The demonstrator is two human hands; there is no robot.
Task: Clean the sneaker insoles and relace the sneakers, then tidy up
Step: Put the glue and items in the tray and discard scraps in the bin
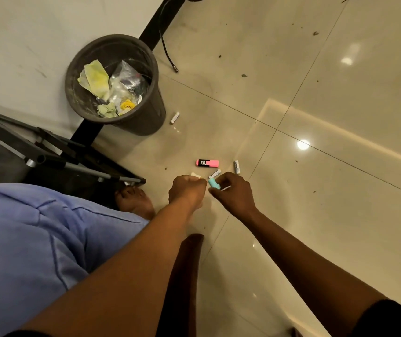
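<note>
A teal highlighter is being pinched by the right hand and something white is being clutched in the curled left hand, so overfull fists risk items being dropped.

**Markers on the floor, bin at the wall**

A round plastic waste bin stands against the wall, crumpled paper inside. Right of it lies a small white marker. Nearer, a pink stubby highlighter lies beyond both hands.

- A dark round waste bin is seen against the wall, filled with crumpled yellow paper and clear plastic.
- A pink highlighter is seen lying on the glossy tiled floor.
- A black cable is seen behind the bin.
</note>
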